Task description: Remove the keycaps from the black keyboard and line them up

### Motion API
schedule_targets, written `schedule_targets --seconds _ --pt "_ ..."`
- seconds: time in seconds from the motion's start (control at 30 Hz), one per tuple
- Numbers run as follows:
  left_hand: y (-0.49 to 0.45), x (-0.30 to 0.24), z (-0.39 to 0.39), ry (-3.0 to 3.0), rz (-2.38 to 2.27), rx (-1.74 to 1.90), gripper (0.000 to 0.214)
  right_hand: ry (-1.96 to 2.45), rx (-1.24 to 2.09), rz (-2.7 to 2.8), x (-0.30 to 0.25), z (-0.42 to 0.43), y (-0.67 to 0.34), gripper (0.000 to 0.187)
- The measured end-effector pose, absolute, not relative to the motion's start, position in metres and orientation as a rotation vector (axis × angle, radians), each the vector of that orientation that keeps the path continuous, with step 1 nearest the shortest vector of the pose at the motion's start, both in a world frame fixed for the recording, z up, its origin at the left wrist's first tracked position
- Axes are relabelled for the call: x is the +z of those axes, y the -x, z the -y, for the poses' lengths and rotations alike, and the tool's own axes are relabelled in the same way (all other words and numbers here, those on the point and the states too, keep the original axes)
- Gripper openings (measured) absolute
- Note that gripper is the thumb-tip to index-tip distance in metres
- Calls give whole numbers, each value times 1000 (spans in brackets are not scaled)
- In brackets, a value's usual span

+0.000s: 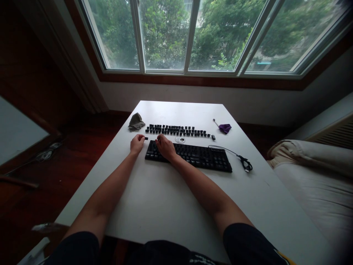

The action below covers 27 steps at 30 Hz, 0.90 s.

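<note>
A black keyboard (204, 156) lies across the white table, its left end under my right hand (166, 147). The fingers of that hand are curled together over the upper left keys; whatever they hold is hidden. Left of the keyboard, my left hand (137, 144) is closed in a pinch, with a small black keycap (146, 138) at its fingertips. Beyond the keyboard, several loose black keycaps (176, 130) stand in long rows. Between these rows and the keyboard lies a round, clear-looking ring or disc (180, 140).
A grey cloth (136, 122) is at the table's far left. On the far right are a purple cloth (225, 128) and a thin brush-like stick (215, 122). A small black piece (213, 137) ends the keycap row. The coiled USB cable (245, 162) lies right of the keyboard.
</note>
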<state>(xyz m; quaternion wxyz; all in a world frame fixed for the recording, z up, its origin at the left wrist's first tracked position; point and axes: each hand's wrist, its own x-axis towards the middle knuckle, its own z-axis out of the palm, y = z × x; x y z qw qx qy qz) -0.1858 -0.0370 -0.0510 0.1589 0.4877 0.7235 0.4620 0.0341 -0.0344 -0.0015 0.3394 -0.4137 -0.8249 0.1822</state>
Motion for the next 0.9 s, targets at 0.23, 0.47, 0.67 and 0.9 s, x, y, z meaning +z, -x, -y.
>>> schedule_targets --seconds 0.23,0.47,0.67,0.9 --pt "183 -45 18 -1444 -2222 1160 21 1077 499 2114 -2 32 -35 26" --pt "182 -44 0 -1431 -2432 1061 23 1072 501 2105 -5 30 -35 26" --pt "185 -43 -6 -1417 -2437 1028 29 1075 524 2122 -4 31 -36 27" --pt "186 -41 -13 -1400 -2471 1002 27 1065 525 2126 -3 32 -36 25"
